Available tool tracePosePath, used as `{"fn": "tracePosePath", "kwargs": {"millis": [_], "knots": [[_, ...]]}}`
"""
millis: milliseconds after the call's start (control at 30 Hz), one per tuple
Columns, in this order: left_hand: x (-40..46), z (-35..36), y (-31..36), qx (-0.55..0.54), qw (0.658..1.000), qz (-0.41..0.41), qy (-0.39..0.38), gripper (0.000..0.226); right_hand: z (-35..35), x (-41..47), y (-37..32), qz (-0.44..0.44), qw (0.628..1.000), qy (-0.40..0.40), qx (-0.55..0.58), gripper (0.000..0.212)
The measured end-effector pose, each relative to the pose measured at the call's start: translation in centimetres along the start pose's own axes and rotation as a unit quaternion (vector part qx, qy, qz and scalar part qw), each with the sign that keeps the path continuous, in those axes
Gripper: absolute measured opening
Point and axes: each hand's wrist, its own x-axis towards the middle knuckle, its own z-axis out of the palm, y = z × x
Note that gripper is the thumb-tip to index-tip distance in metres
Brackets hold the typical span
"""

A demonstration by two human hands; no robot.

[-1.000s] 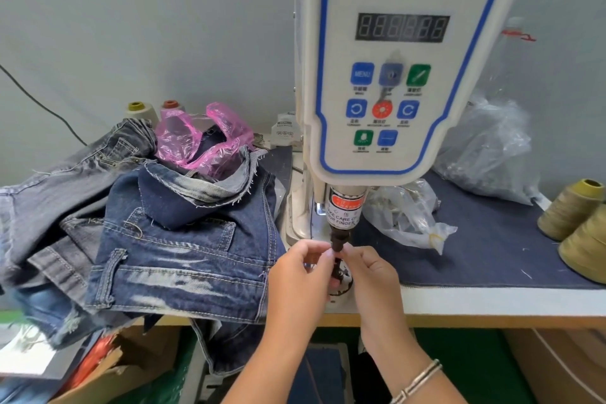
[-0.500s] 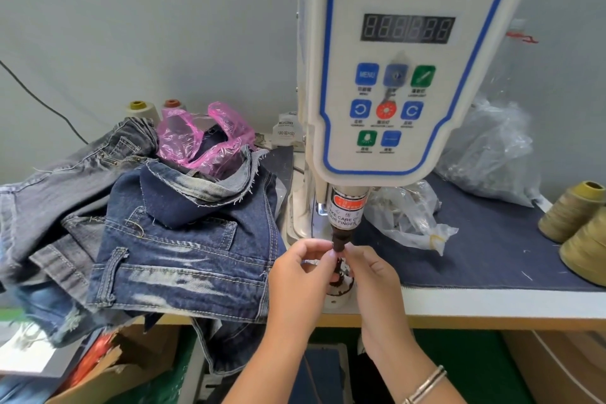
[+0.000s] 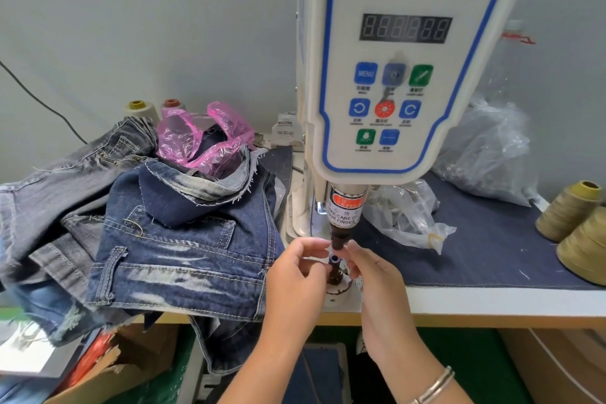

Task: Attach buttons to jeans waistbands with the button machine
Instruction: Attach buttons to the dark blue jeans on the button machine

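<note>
Denim jeans (image 3: 183,249) heaped on tabletop (image 3: 492,302), left of button machine (image 3: 403,75) — none under its punch. Left hand (image 3: 295,275) and right hand (image 3: 370,272) curled beside lower die (image 3: 334,261), seemingly loading a button; grasp unclear. Next — waistband over die.

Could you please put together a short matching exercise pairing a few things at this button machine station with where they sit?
Things:
1. pile of jeans
2. pink plastic bag
3. tan thread cones
4. clear bag

Places:
A. at the table's far right edge
B. behind the denim, near the wall
C. left of the button machine, hanging over the table's front edge
D. just right of the machine's punch, on the dark blue mat

Pairs: 1-C, 2-B, 3-A, 4-D
</note>
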Motion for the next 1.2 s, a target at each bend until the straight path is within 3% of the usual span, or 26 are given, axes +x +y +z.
{"fn": "tracePosePath", "kwargs": {"millis": [133,233,333,433,533,633,733,833,900,1100,1200], "knots": [[-0.2,-0.8,-0.3,0.176,0.967,0.184,0.017,0.038,0.1,0.1,0.0,0.02,1.0,0.016,0.001,0.025],[0.6,-1.9,-0.6,0.27,0.933,0.232,0.059,0.031,0.2,0.2,-0.1,0.054,0.998,0.024,0.006,0.028],[2.0,-3.4,-0.3,0.395,0.892,0.21,0.069,0.022,-0.1,-0.3,-0.2,0.068,0.997,0.027,-0.014,0.036],[3.3,-5.6,0.3,0.507,0.849,0.141,0.037,0.035,-1.0,-1.8,0.2,0.036,0.998,0.029,-0.051,0.034],[4.3,-7.4,1.1,0.561,0.816,0.137,0.024,0.035,-0.7,-4.4,0.6,-0.041,0.979,-0.062,-0.192,0.027],[5.1,-9.1,2.0,0.556,0.814,0.158,0.045,0.04,1.1,-5.4,0.5,-0.102,0.939,-0.18,-0.276,0.021],[6.2,-10.9,2.6,0.558,0.816,0.142,0.055,0.039,3.6,-3.9,0.2,-0.132,0.916,-0.22,-0.308,0.021],[7.3,-12.4,2.7,0.505,0.853,0.109,0.076,0.036,6.7,-0.5,0.4,-0.184,0.879,-0.198,-0.392,0.036],[7.6,-12.8,2.5,0.464,0.877,0.084,0.092,0.035,9.0,1.7,0.2,-0.199,0.84,-0.178,-0.472,0.034],[7.4,-12.7,1.2,0.424,0.894,0.09,0.111,0.03,13.4,7.8,-0.2,-0.24,0.791,-0.09,-0.556,0.028],[7.5,-12.9,1.1,0.414,0.899,0.092,0.106,0.029,14.4,9.2,-0.5,-0.217,0.771,-0.086,-0.593,0.027]]}}
